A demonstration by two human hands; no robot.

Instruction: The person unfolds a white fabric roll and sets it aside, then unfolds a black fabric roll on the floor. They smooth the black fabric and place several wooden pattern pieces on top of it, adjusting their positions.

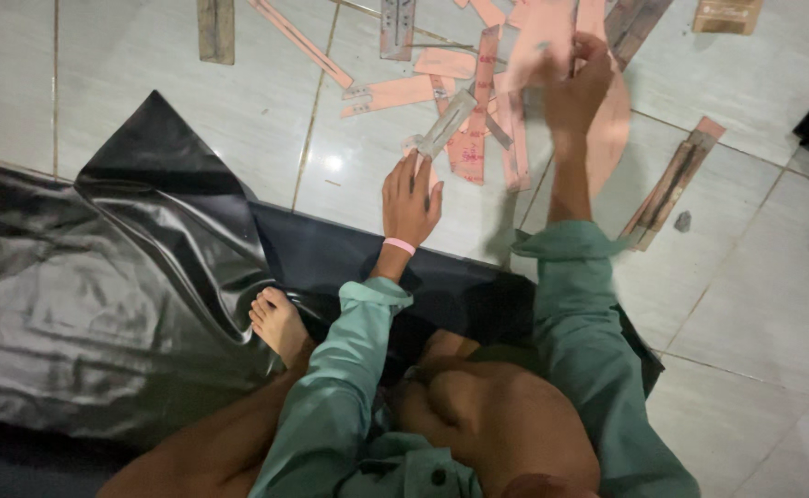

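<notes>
Many flat pink pattern pieces (478, 101), stiff strips and curved shapes, scattered on far glossy tiled floor (746, 304), left hand (410, 198) fingers together pinching grey strip (445, 124), right hand (575, 83) gripping large pink piece (545, 32), wrinkled black sheet (109, 286) near left.

Long green sleeves (571, 304) – buttoned cuffs – a pink wristband (399, 245) (left wrist), bare feet.

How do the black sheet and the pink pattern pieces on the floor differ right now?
The black sheet is one large, glossy, crumpled piece; the pink pattern pieces are many small, flat, matte strips and shapes. The sheet lies under the person's legs; the pieces lie ahead, at the left hand and right hand. Both rest on the tiled floor.
</notes>
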